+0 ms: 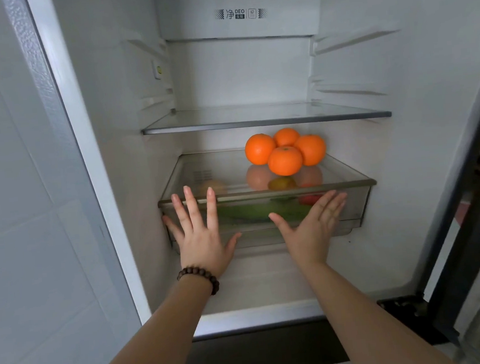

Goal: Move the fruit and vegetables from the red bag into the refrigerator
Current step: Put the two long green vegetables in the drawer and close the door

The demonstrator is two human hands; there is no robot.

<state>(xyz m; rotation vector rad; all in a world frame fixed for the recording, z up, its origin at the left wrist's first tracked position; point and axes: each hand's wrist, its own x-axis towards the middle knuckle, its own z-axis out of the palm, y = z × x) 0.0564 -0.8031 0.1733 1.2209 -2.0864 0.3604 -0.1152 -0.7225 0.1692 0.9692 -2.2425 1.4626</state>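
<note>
Hands point(200, 237) on drawer point(351, 204); four oranges point(285, 160)

Both hands press flat with straight fingers against the clear drawer point(351, 207) front in the refrigerator point(353, 64): left hand point(201, 234) near its left edge, right hand point(314, 227) toward its right. Four oranges point(284, 152) sit clustered on the drawer's glass cover near the back, with green vegetables point(253, 211) inside the drawer.

Blurred produce point(264, 211) behind the frosted drawer front point(350, 201).

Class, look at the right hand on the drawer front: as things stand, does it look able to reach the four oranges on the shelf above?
Probably yes. The right hand lies flat on the drawer front, holding nothing, and the oranges sit just above on the glass cover with open space before them under the upper shelf.
</note>
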